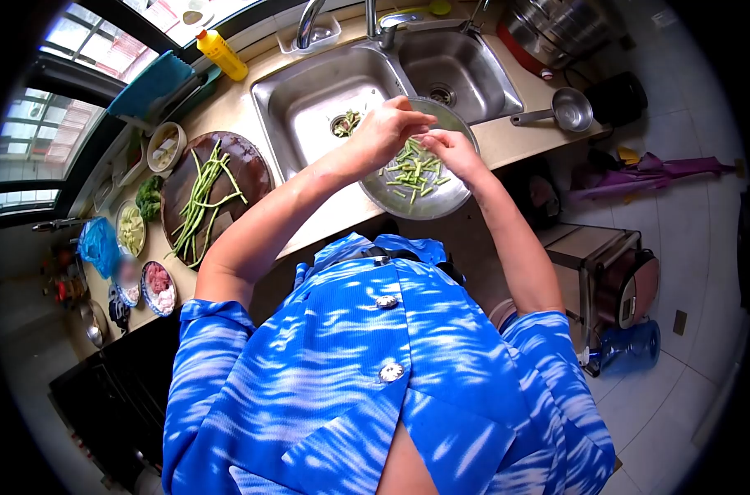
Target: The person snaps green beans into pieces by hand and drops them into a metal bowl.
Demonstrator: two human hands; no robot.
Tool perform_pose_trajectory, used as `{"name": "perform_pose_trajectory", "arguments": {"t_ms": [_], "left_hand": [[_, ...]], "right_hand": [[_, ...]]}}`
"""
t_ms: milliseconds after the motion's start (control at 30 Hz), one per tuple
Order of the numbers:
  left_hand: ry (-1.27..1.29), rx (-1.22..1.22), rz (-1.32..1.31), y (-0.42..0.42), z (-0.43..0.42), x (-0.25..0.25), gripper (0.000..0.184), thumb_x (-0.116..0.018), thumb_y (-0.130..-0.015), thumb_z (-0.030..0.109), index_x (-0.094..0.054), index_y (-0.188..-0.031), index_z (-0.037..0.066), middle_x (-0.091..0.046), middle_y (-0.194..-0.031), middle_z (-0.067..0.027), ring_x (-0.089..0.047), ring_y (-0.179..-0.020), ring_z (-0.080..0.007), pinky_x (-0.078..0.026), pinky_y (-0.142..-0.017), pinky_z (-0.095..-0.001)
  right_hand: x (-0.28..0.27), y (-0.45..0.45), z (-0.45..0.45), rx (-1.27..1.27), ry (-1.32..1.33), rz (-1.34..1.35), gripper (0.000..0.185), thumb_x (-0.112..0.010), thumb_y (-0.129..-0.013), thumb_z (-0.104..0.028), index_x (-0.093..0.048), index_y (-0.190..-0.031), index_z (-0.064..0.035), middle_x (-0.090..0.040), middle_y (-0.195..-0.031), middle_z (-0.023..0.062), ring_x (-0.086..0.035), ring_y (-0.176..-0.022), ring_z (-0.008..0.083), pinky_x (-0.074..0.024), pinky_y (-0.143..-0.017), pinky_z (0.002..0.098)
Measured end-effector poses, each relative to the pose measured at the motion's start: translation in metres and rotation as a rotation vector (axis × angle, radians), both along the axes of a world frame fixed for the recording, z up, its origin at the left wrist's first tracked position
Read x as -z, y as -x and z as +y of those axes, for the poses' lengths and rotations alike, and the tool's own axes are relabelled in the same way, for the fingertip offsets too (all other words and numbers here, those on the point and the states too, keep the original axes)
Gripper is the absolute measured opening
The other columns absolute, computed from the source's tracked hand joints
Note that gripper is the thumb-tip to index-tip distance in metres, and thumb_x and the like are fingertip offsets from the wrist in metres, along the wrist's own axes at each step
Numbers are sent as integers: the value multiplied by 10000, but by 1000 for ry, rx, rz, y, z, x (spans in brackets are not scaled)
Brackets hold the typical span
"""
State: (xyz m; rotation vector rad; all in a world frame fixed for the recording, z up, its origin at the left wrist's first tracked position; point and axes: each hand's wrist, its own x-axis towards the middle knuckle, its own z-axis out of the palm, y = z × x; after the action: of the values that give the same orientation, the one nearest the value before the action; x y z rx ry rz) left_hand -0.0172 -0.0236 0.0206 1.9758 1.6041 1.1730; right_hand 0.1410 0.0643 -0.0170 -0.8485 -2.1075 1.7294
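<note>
Above a round metal bowl [378,191], my left hand [389,130] and my right hand [456,155] meet with their fingertips close together. The fingers of both are closed in a pinch; what lies between them is too small to make out. Short pieces of green bean [416,175] lie in the bowl under my hands. To the left, long whole green beans [200,198] rest in a loose bundle on a dark round cutting board [255,161]. The bowl sits at the counter's front edge, overlapping the sink's front rim.
Behind the bowl is a double steel sink [309,91] with green scraps [347,124] at its drain. A yellow bottle [221,54], broccoli [149,196] and a plate of meat [158,287] stand on the left. A small saucepan [571,110] is on the right.
</note>
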Motion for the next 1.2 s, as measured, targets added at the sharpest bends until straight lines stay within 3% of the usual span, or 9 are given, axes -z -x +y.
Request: {"name": "perform_pose_trajectory", "arguments": {"t_ms": [67, 200, 400, 433, 567, 733, 833, 933, 1200], "left_hand": [[94, -14, 94, 3, 3, 7, 318, -597, -802, 3, -603, -1119, 38, -600, -914, -179, -601, -792, -319, -476, -665, -373], [20, 94, 125, 5, 9, 13, 604, -490, -690, -144, -408, -1283, -66, -599, -966, -241, -606, -875, -359, -489, -759, -387], [347, 41, -11, 5, 11, -8, 729, -598, -812, 39, -186, -1414, 24, -639, -702, -156, -629, -625, -202, -484, -573, -342], [406, -13, -78, 3, 7, -18, 530, -617, -810, 73, -415, -1296, 16, -621, -649, -144, -606, -588, -221, -472, -574, -350], [216, 56, -35, 9, 9, -7, 117, -632, -815, 123, -655, -849, 14, -620, -691, -152, -597, -611, -267, -462, -593, -356], [208, -24, -128, -2, 4, -6, 124, -622, -825, 117, -643, -888, 11, -611, -689, -147, -586, -613, -206, -457, -593, -332], [116, -41, -243, -6, 2, -8, 102, -619, -829, 82, -613, -869, -12, -593, -674, -111, -549, -635, -111, -451, -596, -283], [99, -34, -263, -5, -2, 6, 83, -595, -849, 59, -585, -847, -24, -581, -681, -75, -535, -658, -91, -441, -604, -257], [136, 220, -557, 8, -10, 2, 157, -557, -879, 63, -646, -994, 4, -556, -905, -51, -522, -899, -114, -407, -836, -249]], "right_hand": [[9, -8, 11, 101, -536, -188, 308, -502, -936, -255, -630, -951, 25, -652, -844, 79, -607, -780, 137, -477, -745, 271], [-17, -2, 13, 41, -185, 32, 279, -495, -934, -219, -625, -902, 26, -647, -778, 104, -607, -734, 138, -473, -694, 272], [-25, 4, 13, 10, -345, 53, 220, -575, -863, -206, -627, -778, -11, -577, -594, 115, -556, -524, 182, -418, -522, 331], [-24, 4, 14, 43, -320, 116, 199, -598, -847, -204, -629, -779, -20, -566, -588, 114, -522, -504, 177, -402, -511, 315], [-30, 4, 10, 17, -428, 63, 236, -563, -872, -212, -600, -753, -11, -544, -604, 160, -537, -526, 263, -412, -521, 355], [-27, 8, 1, 62, -687, 102, 341, -525, -911, -273, -553, -685, -20, -514, -548, 128, -493, -468, 251, -386, -483, 345], [-30, 7, 1, 97, 717, 260, 423, -442, -963, -357, -424, -608, -127, -305, -499, -66, -265, -421, 62, -237, -423, 226], [-19, 4, 5, -137, 1250, 528, 446, -384, -971, -407, -410, -636, -113, -225, -502, -57, -213, -443, 78, -226, -452, 236], [-33, -6, 6, -132, 977, 497, 518, -296, -975, -470, -445, -668, -80, -262, -542, -50, -240, -485, 87, -249, -490, 233]]}}
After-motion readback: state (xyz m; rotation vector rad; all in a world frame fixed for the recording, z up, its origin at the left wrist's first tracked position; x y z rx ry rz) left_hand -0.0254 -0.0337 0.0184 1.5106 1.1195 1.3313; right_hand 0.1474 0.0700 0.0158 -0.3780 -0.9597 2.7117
